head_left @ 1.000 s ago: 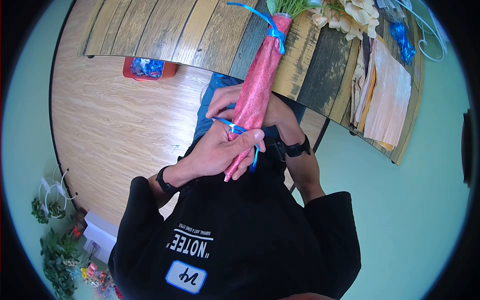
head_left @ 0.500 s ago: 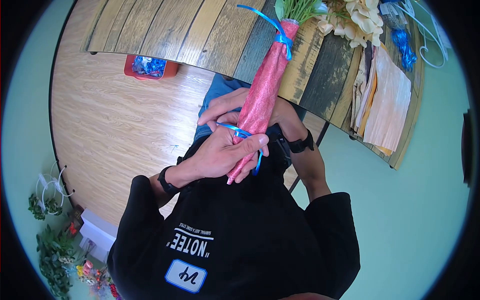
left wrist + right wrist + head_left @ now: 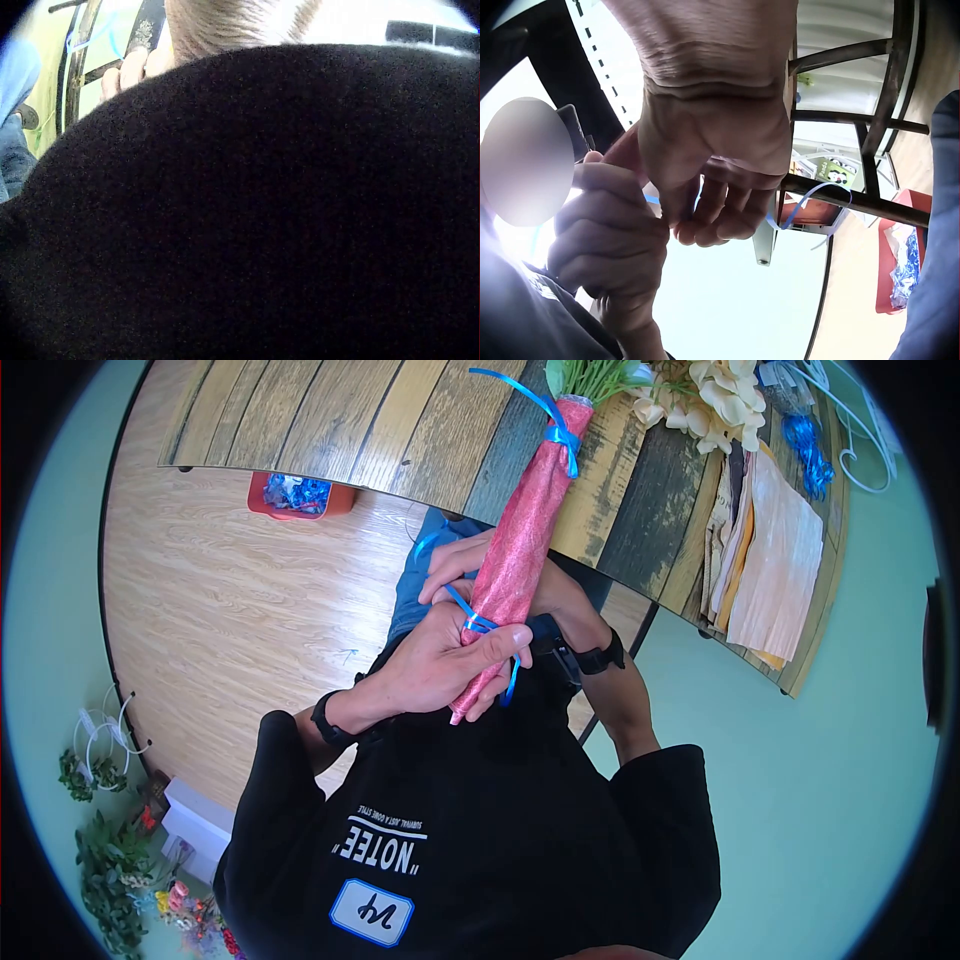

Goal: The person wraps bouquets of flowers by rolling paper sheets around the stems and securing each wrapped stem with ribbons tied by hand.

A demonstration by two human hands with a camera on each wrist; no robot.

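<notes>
In the head view a bouquet wrapped in pink sparkly paper (image 3: pixel 520 540) slants from the table edge to the person's front, green stems showing at its top. A blue ribbon bow (image 3: pixel 562 436) is tied near that top. My left hand (image 3: pixel 430 665) grips the narrow lower end, thumb across the front. A second blue ribbon (image 3: pixel 478 623) circles the wrap just above that thumb. Behind the wrap is my right hand (image 3: pixel 712 150), partly hidden in the head view. Its curled fingers pinch a ribbon end (image 3: pixel 802 206), which trails past the fingertips in the right wrist view.
On the wooden table (image 3: pixel 330 420) lie cream flowers (image 3: pixel 725 400), stacked paper sheets (image 3: pixel 775 560) and a bundle of blue ribbon (image 3: pixel 808 455). A red bin (image 3: pixel 340 498) stands on the floor below. Black cloth (image 3: pixel 262 202) blocks most of the left wrist view.
The right hand's fingers first move out leftward, then draw back toward the wrap, with a blue ribbon end now showing beyond them. The left hand keeps its grip; the bouquet shifts only slightly.
</notes>
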